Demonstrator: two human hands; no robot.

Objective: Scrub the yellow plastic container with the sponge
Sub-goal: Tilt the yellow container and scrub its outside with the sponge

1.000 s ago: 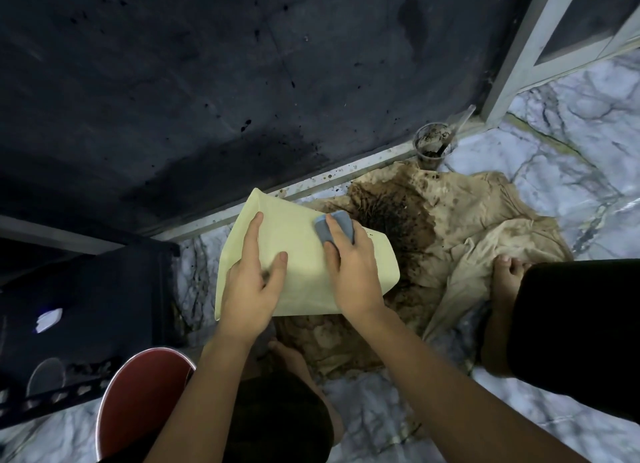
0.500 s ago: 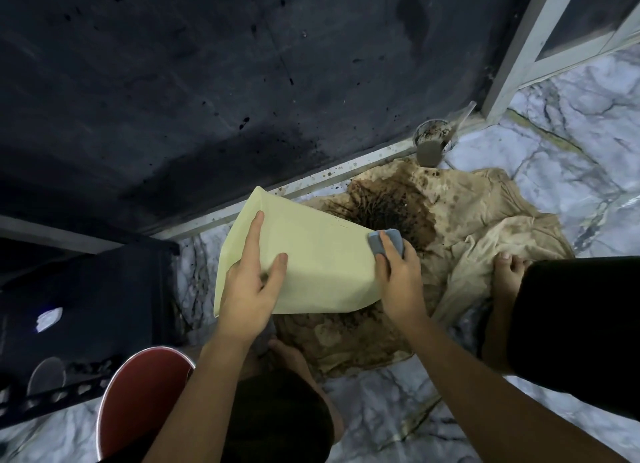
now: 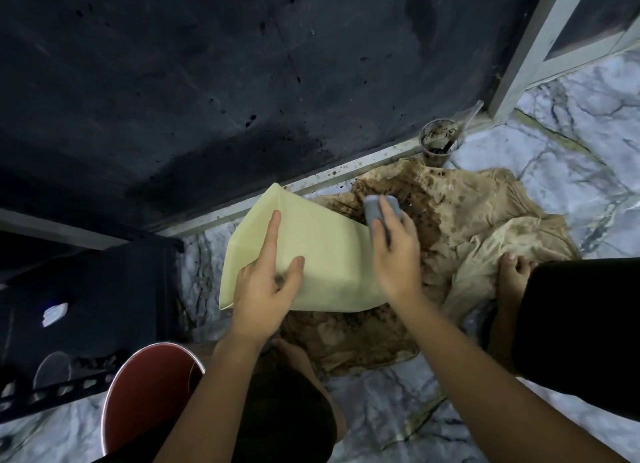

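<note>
Nearest me: a red bucket (image 3: pixel 145 393) at lower left on the marble floor (image 3: pixel 381 424), my knees to either side. Next: my left hand (image 3: pixel 265 289), its grip spread flat against the yellow plastic container (image 3: pixel 322 254), forefinger stretched up its wall, thumb out to the side, bracing rather than clasping it. The container lies tipped on its side, over a stained brown cloth (image 3: pixel 467 227) spread on the floor. My right hand (image 3: pixel 396 251) is at the container's right end, its grip closed on the blue-grey sponge (image 3: pixel 375 209), which is pressed at the upper right edge. Beyond the cloth: a dirty plastic cup (image 3: pixel 437 140) standing against the dark wall (image 3: pixel 242 81), beside a pale door frame (image 3: pixel 526 54).
</note>
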